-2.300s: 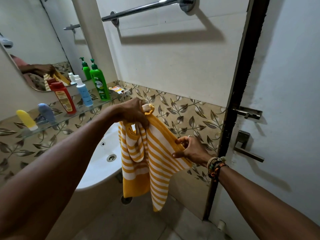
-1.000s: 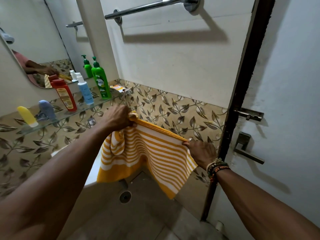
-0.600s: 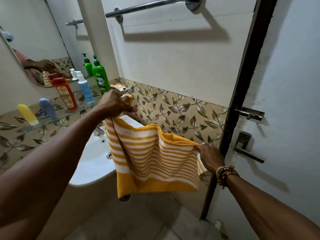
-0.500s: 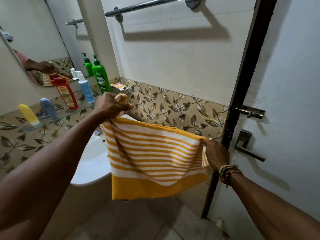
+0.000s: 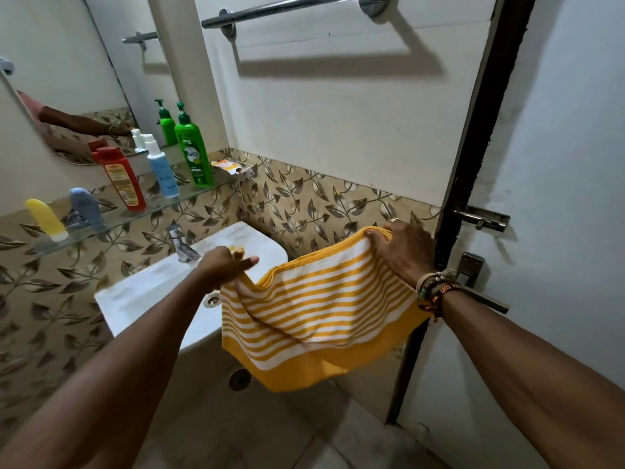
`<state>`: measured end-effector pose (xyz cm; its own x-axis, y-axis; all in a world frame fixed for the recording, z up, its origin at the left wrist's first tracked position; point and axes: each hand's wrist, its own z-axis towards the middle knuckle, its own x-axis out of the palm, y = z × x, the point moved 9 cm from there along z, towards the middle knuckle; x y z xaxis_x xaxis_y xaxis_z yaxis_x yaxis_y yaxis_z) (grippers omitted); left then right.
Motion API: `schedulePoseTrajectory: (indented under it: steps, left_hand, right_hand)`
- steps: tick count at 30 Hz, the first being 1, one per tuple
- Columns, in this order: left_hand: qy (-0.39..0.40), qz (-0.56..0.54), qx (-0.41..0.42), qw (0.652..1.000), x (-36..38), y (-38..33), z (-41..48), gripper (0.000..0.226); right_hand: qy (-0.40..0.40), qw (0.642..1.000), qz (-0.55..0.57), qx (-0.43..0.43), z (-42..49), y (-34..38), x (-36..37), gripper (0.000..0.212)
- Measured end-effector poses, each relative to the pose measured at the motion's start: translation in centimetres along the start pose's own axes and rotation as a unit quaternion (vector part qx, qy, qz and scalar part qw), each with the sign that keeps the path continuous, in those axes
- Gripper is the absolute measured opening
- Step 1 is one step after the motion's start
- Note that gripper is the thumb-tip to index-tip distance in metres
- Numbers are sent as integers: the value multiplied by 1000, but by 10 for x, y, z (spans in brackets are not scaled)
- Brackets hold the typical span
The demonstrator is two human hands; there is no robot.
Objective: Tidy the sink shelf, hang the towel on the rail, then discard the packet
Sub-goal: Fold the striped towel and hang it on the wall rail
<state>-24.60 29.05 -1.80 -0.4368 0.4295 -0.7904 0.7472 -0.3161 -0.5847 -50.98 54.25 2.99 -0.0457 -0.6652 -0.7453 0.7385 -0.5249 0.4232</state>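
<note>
Gripping towel corners, both hands below rail.

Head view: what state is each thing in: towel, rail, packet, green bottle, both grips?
towel: spread, sagging between both grips, not yet on rail.
rail: bare, on wall above.
packet: lying at shelf's right end.
green bottle: upright on shelf.
left grip: pinches towel's left top corner.
right grip: holds towel's right top corner.
</note>
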Motion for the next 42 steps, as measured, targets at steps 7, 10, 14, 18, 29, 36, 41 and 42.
schedulePoseTrajectory:
  steps: [7,10,14,18,29,36,41,42]
  left_hand:
    - [121,81,19,989,75,-6,-21,58]
    - [112,88,32,989,83,-12,-22,58]
    - [86,-52,37,994,72,-25,-16,55]
    - [50,-158,101,981,49,-51,-16,60]
    - [171,-317,271,893,55,-114,-44,34]
    - [9,-176,345,922,33,-143,-57,7]
    - [2,-207,334,919,36,-150,-59,15]
    - [30,-233,339,911,40,-152,-60,18]
  right_hand:
    - [39,986,-51,-157,22,89,-17,44]
    - [28,982,-43,-184,27,117,-30,46]
    - [47,978,-52,-197,32,137,-35,45]
    - [84,973,-61,-204,30,147,-29,38]
    - [176,957,-84,-214,9,159,-8,32]
    - [286,949,-45,-127,10,128,-12,44]
    - [231,968,1,-99,15,114,-24,30]
    - [229,969,26,-89,14,112,-25,25]
